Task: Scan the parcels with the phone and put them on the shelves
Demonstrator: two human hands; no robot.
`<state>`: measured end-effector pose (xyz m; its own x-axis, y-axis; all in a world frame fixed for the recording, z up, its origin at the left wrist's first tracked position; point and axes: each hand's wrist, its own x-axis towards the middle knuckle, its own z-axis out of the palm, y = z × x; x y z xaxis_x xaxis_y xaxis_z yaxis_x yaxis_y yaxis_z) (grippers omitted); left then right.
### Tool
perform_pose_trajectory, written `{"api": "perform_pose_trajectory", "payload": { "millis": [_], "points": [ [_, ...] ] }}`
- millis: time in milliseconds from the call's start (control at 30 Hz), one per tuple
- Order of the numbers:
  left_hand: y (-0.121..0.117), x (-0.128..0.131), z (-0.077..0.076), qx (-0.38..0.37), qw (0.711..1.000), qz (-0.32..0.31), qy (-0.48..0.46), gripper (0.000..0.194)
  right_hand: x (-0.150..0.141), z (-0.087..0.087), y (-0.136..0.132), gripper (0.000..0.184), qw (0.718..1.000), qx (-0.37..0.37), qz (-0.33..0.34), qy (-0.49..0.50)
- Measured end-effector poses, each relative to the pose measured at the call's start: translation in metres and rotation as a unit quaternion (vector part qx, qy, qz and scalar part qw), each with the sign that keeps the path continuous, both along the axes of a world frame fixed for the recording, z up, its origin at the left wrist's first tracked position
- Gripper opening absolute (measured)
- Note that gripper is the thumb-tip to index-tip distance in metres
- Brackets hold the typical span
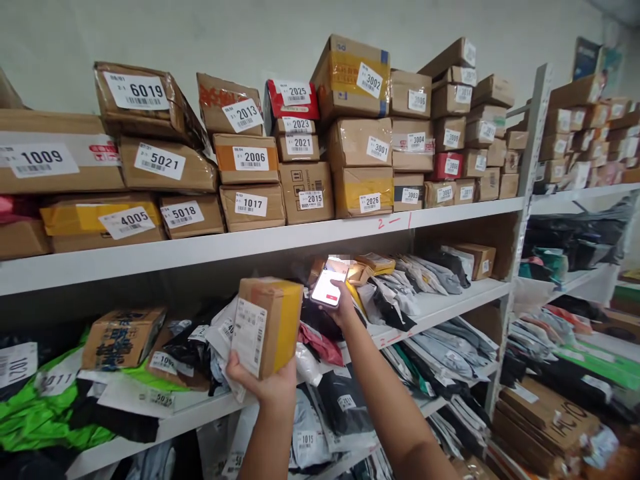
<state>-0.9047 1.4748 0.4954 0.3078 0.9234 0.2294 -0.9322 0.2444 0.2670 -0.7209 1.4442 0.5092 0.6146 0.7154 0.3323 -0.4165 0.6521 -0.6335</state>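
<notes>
My left hand (267,388) is closed under a small cardboard box (267,325) wrapped in yellow tape, holding it upright in front of the middle shelf with its white barcode label facing me. My right hand (344,303) grips a phone (329,282) with a lit screen, raised just right of the box. Both hands hover before soft parcels on the middle shelf.
A white shelf board (300,235) carries stacked cardboard boxes with numbered labels such as 2015 (311,199) and 3002 (370,81). The middle shelf (440,303) holds grey, black and green mail bags. A metal upright (525,193) separates another packed rack at right.
</notes>
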Motion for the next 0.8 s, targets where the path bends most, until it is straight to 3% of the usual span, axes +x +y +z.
{"api": "perform_pose_trajectory", "payload": {
  "millis": [100,267,400,467,567,700,800],
  "points": [
    [-0.006,-0.016,-0.012,0.021,0.993,0.111,0.027,0.046,0.002,0.003,0.002,0.033,1.0,-0.019,-0.008,0.013],
    [-0.006,-0.008,-0.018,0.057,0.98,0.166,0.091,0.04,0.01,0.019,0.007,0.033,0.998,-0.043,-0.038,0.032],
    [0.001,0.006,-0.028,0.083,0.955,0.228,0.169,0.052,0.005,0.017,-0.01,0.024,0.998,-0.048,-0.032,0.018],
    [0.004,0.01,-0.033,0.118,0.926,0.279,0.227,0.073,-0.003,0.004,-0.031,0.025,0.998,-0.055,-0.014,0.002],
    [0.003,0.01,-0.035,0.201,0.875,0.327,0.295,0.103,-0.017,-0.025,-0.073,0.041,0.997,-0.067,0.022,-0.019],
    [-0.02,0.005,-0.039,0.206,0.876,0.328,0.288,0.096,-0.033,-0.066,-0.136,0.071,0.993,-0.106,0.056,-0.021],
    [-0.053,0.012,-0.062,0.194,0.862,0.382,0.272,0.099,-0.042,-0.092,-0.177,0.072,0.987,-0.138,0.076,-0.029]
  ]
}}
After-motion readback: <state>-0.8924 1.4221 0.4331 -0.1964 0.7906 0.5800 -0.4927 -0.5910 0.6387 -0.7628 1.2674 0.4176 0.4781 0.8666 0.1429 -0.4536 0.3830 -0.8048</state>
